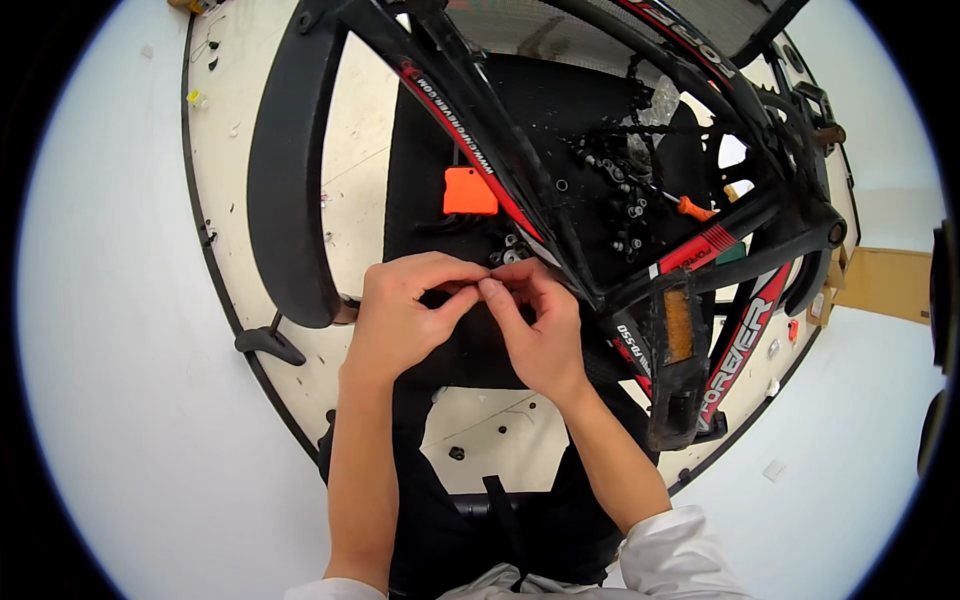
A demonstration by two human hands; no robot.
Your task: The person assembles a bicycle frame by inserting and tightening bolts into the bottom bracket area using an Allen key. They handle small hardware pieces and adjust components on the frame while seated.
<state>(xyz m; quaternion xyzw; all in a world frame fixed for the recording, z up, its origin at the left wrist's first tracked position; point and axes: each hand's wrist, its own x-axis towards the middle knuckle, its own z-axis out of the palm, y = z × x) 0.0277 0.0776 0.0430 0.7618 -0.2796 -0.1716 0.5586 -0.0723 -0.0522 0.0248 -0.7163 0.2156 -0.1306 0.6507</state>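
Fingertips pinched, my left hand (pixel 408 305) and my right hand (pixel 537 325) meet above the near part of a black mat (pixel 420 235). Whatever small thing lies between the fingers is too little and too covered to name. Just beyond them, a few small metal parts (pixel 513 250) lie on the mat. A black and red bicycle frame (pixel 535 165) stretches across the mat to the right of my hands, one tube close by my right fingers. A black pedal (pixel 677 360) with an amber reflector is at my right forearm's far side.
An orange box-shaped thing (pixel 470 191) lies beyond my hands. Further right are an orange-handled screwdriver (pixel 694 208), several loose nuts and bolts (pixel 632 210) and a clear plastic bag (pixel 655 105). A black mudguard (pixel 285 170) rises at the left. A cardboard box (pixel 885 283) stands far right.
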